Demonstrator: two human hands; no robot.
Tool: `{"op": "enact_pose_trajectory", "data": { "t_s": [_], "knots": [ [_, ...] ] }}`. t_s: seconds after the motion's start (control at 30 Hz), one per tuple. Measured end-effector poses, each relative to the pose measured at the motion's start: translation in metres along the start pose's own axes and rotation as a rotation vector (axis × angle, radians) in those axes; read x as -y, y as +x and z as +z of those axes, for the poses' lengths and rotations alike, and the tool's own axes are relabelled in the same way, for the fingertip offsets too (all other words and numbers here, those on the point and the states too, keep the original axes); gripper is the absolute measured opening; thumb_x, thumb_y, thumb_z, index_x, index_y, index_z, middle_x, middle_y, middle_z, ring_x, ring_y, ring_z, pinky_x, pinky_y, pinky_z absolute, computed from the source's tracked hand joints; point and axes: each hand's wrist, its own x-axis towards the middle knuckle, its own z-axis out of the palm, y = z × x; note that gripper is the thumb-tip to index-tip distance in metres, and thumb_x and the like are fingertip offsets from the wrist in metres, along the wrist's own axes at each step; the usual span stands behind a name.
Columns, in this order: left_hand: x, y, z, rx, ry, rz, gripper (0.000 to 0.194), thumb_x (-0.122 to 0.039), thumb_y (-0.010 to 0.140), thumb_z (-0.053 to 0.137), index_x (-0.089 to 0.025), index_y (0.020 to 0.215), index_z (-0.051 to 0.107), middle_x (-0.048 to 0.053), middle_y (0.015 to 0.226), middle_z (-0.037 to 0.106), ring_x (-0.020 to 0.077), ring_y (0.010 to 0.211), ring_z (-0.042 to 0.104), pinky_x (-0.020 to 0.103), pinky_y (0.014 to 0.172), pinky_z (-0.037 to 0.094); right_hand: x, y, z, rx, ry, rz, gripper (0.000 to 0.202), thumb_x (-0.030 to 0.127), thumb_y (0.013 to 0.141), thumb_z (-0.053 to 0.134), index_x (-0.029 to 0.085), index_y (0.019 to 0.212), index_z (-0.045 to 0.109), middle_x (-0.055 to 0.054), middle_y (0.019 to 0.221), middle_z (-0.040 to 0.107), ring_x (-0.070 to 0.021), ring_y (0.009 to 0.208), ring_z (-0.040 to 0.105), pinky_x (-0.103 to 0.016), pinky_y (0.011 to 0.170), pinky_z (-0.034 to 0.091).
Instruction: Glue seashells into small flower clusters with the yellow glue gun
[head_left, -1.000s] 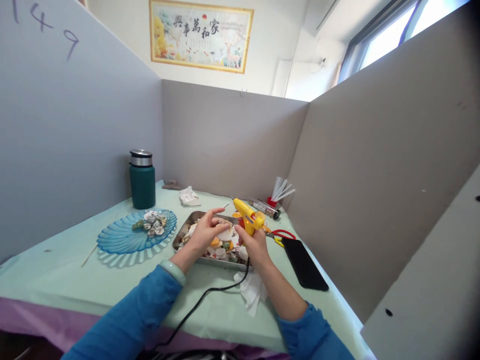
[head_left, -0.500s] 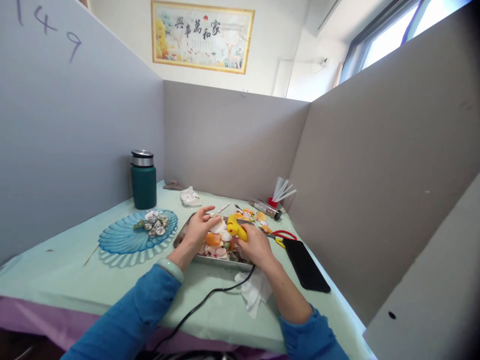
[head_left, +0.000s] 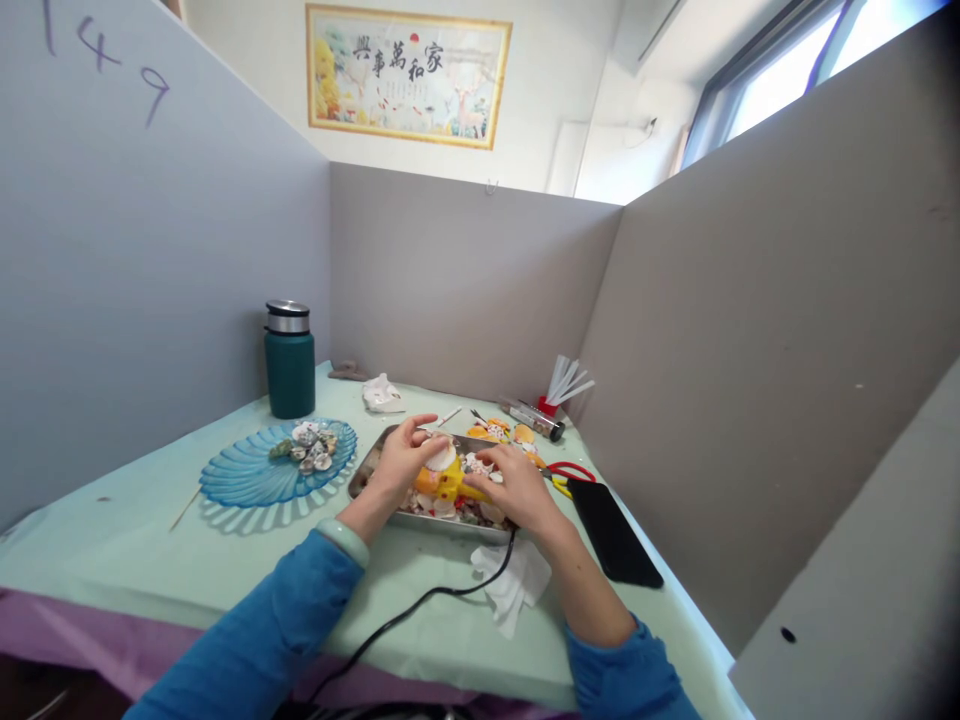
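Two hands [head_left: 401, 462], one glue gun [head_left: 451, 482] and one tray [head_left: 442, 525] were visible. One plate [head_left: 244, 472] and one flask [head_left: 290, 374] were counted.

Shells [head_left: 442, 507] lie in the tray [head_left: 364, 477], the glue gun [head_left: 450, 482] over them. From the tray: plate [head_left: 240, 472] at nine o'clock, shell cluster [head_left: 309, 446] on it; flask [head_left: 290, 375] at ten, behind the plate; cup [head_left: 547, 406] holding sticks [head_left: 564, 380] at one; scissors [head_left: 571, 469] at three; phone [head_left: 615, 533] at four; tissue [head_left: 513, 588] at five.

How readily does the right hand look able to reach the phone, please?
Probably yes: the phone lies uncovered beside the right forearm, though the right hand is at the glue gun and may need to leave it first.
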Motion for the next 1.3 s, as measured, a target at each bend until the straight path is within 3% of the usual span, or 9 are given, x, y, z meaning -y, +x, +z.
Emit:
{"op": "enact_pose_trajectory", "data": {
  "t_s": [0.13,0.27,0.5,0.73,0.97,1.3],
  "knots": [
    [0.002,-0.002,0.002,0.106,0.049,0.011,0.061,-0.034,0.062,0.076,-0.015,0.115,0.054,-0.002,0.065,0.062,0.0132,0.06,0.06,0.021,0.055,0.045,0.006,0.004,0.002,-0.177,0.197,-0.08,0.023,0.036,0.082,0.063,0.019,0.097,0.064,-0.005,0.086,0.064,-0.0176,0.079,0.056,-0.029,0.074,0.043],
    [0.003,-0.003,0.003,0.168,0.07,0.01,0.065,-0.034,0.061,0.077,-0.014,0.119,0.054,-0.001,0.066,0.063,0.0147,0.063,0.061,0.022,0.056,0.045,0.012,0.003,0.011,-0.195,0.358,-0.072,0.011,0.028,0.084,0.059,0.019,0.089,0.064,-0.003,0.081,0.064,-0.0145,0.068,0.055,-0.026,0.065,0.044],
    [0.005,-0.001,0.003,0.211,0.057,0.011,0.068,-0.034,0.063,0.075,-0.015,0.123,0.05,-0.004,0.062,0.058,0.0116,0.058,0.058,0.021,0.054,0.043,0.017,0.001,0.018,-0.238,0.569,0.021,0.012,0.027,0.082,0.058,0.018,0.086,0.064,-0.001,0.074,0.065,-0.0129,0.062,0.057,-0.023,0.059,0.045],
    [0.003,-0.001,0.002,0.223,0.003,0.022,0.067,-0.029,0.066,0.074,-0.013,0.124,0.045,0.004,0.08,0.068,0.0135,0.069,0.061,0.024,0.065,0.047,0.02,0.002,0.019,-0.281,0.595,0.053,0.013,0.028,0.082,0.057,0.017,0.083,0.064,-0.001,0.074,0.065,-0.0132,0.063,0.058,-0.023,0.06,0.045],
    [-0.002,-0.003,0.002,0.159,-0.004,0.004,0.064,-0.034,0.065,0.074,-0.013,0.12,0.049,0.005,0.079,0.069,0.0143,0.064,0.062,0.024,0.06,0.047,0.02,0.001,0.02,-0.279,0.557,0.014,0.013,0.029,0.083,0.056,0.019,0.089,0.063,-0.002,0.077,0.064,-0.0133,0.063,0.055,-0.024,0.06,0.045],
    [-0.003,-0.003,-0.002,0.21,-0.013,-0.036,0.06,-0.03,0.062,0.077,-0.013,0.114,0.052,0.0,0.066,0.066,0.0125,0.057,0.06,0.022,0.055,0.046,0.019,-0.001,0.018,-0.253,0.587,-0.067,0.014,0.029,0.085,0.056,0.019,0.088,0.064,-0.003,0.083,0.065,-0.0134,0.067,0.056,-0.025,0.063,0.046]
  ]
}}
